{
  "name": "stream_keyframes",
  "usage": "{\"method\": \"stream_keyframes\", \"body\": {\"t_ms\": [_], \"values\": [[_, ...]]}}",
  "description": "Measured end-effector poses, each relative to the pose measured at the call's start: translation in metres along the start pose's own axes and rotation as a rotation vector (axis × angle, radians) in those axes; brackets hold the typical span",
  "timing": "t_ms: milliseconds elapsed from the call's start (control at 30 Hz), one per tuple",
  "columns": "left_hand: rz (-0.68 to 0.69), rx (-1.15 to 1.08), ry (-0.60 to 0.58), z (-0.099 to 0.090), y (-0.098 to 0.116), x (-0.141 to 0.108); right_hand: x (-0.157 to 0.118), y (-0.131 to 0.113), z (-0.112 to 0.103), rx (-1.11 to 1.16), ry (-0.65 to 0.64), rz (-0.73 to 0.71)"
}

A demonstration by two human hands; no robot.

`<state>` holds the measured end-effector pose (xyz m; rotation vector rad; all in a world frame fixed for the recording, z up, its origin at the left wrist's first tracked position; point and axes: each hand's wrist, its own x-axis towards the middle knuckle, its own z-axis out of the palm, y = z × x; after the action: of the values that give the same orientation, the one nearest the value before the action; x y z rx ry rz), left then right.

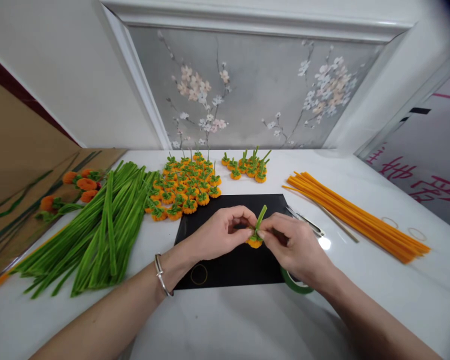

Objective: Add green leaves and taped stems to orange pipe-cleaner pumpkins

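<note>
Between my two hands, above a black mat [225,272], is a small orange pipe-cleaner pumpkin [254,243] with a green stem pointing up. My left hand [227,232] pinches it from the left, thumb and forefinger at the base of the stem. From the other side my right hand [290,240] closes its fingertips on the green part near the stem. A roll of green tape [297,286] lies partly hidden under my right hand. Beyond that hand is a pair of scissors or pliers [307,222], its metal catching light.
Green pipe cleaners [97,235] are heaped at left, orange pipe cleaners [360,217] at right beside a thin stick [339,223]. Finished pumpkins [183,185] cluster behind the mat, with a smaller group [251,167] farther right. Orange pieces [87,184] lie on cardboard. A rubber band [199,274] rests on the mat.
</note>
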<state>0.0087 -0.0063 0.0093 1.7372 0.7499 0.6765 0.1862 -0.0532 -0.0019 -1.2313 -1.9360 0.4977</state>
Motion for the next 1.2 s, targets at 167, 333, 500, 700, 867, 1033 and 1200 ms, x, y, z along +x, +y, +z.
{"method": "stream_keyframes", "body": {"t_ms": [167,333,500,700,867,1033,1200], "values": [[0.092,0.251,0.025,0.004,-0.001,-0.004,0.001,0.001,-0.002,-0.045,-0.046,0.043],[0.113,0.344,0.076,0.008,0.001,-0.004,-0.002,0.000,0.004,-0.124,0.003,0.038],[0.122,0.441,0.099,0.009,0.003,-0.002,-0.005,-0.001,0.010,-0.219,0.034,0.002],[0.104,0.425,0.193,0.016,0.003,-0.003,-0.004,-0.001,0.011,-0.194,0.077,0.033],[0.091,0.335,0.299,0.024,0.000,-0.004,-0.005,-0.001,0.012,-0.163,0.105,0.041],[0.076,0.284,0.436,0.036,-0.003,-0.005,-0.004,-0.001,0.014,-0.179,0.136,0.057],[0.117,0.285,0.471,0.046,-0.001,-0.009,-0.003,-0.001,0.016,-0.190,0.178,0.083]]}}
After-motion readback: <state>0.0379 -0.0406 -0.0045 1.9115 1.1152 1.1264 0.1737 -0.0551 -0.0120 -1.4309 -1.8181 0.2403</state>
